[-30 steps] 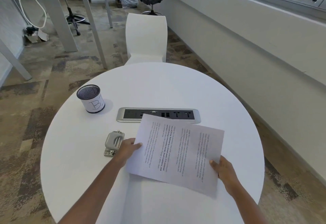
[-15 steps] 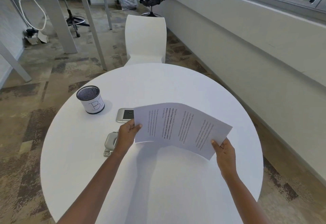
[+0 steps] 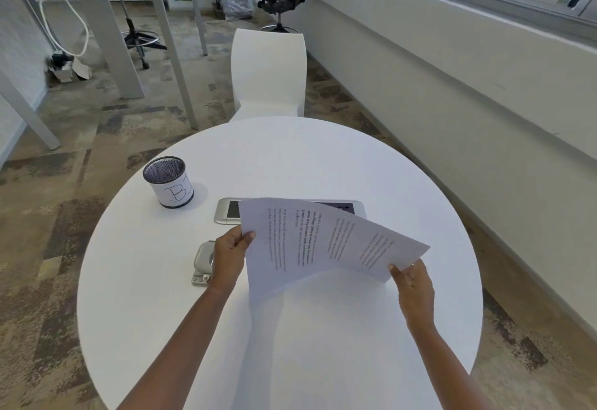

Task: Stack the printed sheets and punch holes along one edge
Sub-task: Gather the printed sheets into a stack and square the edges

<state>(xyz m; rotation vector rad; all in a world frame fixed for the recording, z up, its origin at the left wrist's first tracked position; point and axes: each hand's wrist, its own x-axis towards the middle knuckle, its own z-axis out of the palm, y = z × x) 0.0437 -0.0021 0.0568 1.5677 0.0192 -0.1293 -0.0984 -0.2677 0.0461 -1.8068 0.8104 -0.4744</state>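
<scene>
The printed sheets (image 3: pixel 316 245) are held in the air above the round white table (image 3: pixel 323 345), bowed upward in the middle, text side up. My left hand (image 3: pixel 231 256) pinches their left edge with thumb on top. My right hand (image 3: pixel 413 287) grips their right near corner. How many sheets there are cannot be told. A silver hole punch (image 3: pixel 203 262) lies on the table just left of my left hand, partly hidden behind it.
A mesh pen cup (image 3: pixel 169 183) labelled "B" stands at the table's left back. A silver power socket panel (image 3: pixel 226 212) is set into the tabletop, half hidden behind the sheets. A white chair (image 3: pixel 268 73) stands at the far side. A wall runs along the right.
The sheets lay flat on the table a second ago; both hands have lifted them off the surface and they now bow upward, with the left edge tilted up.
</scene>
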